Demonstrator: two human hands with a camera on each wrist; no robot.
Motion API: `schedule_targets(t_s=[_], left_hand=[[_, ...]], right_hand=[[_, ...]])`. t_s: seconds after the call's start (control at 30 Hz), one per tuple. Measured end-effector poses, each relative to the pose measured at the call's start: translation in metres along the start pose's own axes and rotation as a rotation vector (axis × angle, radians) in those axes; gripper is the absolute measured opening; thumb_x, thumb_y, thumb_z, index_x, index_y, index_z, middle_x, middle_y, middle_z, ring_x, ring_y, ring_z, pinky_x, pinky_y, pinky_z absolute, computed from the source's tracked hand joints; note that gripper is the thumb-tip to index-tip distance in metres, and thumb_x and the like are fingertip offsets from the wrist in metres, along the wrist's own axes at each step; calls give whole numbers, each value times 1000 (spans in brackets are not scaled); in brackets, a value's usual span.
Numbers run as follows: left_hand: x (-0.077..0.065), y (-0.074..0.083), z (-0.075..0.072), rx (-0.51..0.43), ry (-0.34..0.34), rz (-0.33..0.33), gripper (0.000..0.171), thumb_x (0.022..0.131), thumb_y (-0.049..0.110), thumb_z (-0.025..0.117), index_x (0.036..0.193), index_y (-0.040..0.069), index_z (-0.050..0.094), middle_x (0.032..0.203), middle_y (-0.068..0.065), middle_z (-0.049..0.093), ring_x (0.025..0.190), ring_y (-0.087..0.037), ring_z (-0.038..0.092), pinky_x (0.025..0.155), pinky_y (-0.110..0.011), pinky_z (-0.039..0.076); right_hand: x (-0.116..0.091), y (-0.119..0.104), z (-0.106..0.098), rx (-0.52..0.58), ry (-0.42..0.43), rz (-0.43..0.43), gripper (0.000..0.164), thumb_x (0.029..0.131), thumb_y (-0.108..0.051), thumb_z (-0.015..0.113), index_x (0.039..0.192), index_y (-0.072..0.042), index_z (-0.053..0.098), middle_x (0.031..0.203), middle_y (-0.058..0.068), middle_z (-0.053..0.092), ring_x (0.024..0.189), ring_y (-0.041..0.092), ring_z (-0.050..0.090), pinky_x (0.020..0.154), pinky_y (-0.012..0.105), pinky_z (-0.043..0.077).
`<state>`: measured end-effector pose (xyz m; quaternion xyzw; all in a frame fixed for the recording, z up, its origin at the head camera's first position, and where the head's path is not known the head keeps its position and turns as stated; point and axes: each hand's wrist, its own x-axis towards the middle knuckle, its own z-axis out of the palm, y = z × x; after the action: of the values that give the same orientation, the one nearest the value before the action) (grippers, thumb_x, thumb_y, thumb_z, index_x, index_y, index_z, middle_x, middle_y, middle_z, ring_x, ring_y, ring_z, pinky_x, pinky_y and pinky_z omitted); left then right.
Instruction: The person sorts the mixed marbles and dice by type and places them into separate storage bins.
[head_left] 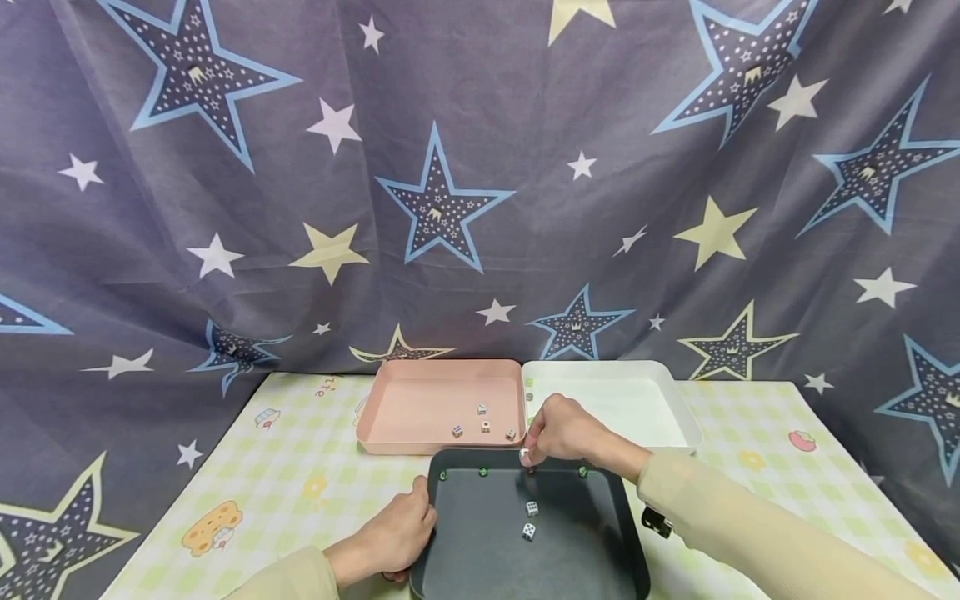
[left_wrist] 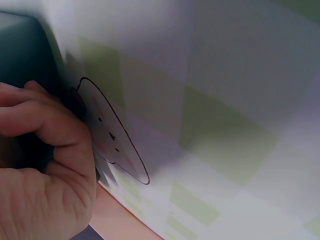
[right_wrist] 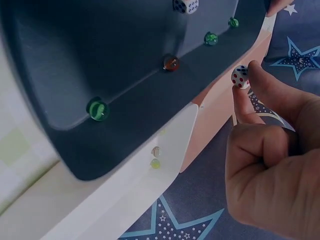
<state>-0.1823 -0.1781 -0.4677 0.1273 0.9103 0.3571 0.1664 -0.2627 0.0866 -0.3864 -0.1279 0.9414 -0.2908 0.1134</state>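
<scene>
A dark grey tray (head_left: 480,554) lies at the table's near edge. My left hand (head_left: 408,521) grips its left rim, fingers curled over the edge (left_wrist: 60,130). My right hand (head_left: 527,454) hovers over the tray's far wall and pinches a small white die (right_wrist: 240,76) with coloured pips between thumb and forefinger (right_wrist: 260,82). Two more dice (head_left: 530,518) lie on the dark tray's floor. Green marbles (right_wrist: 97,109) and a reddish marble (right_wrist: 171,63) sit along its far wall. Beyond it, a pink tray (head_left: 420,400) holds several dice (head_left: 483,425).
A white tray (head_left: 630,404) stands beside the pink one at the right, with two small marbles (right_wrist: 155,157) at its near-left corner. A checked tablecloth (head_left: 300,467) with cartoon prints covers the table. A star-patterned curtain (head_left: 480,208) hangs behind.
</scene>
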Motion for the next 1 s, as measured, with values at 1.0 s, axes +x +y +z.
schedule_targets(t_s=[1.0], left_hand=[[-1, 1, 1, 14, 22, -8, 6, 110, 8, 39, 107, 3, 41, 58, -13, 57, 30, -7, 45, 27, -28, 40]], right_hand=[[34, -14, 1, 75, -3, -20, 19, 80, -7, 89, 66, -10, 77, 62, 1, 70, 61, 15, 47, 50, 28, 33]])
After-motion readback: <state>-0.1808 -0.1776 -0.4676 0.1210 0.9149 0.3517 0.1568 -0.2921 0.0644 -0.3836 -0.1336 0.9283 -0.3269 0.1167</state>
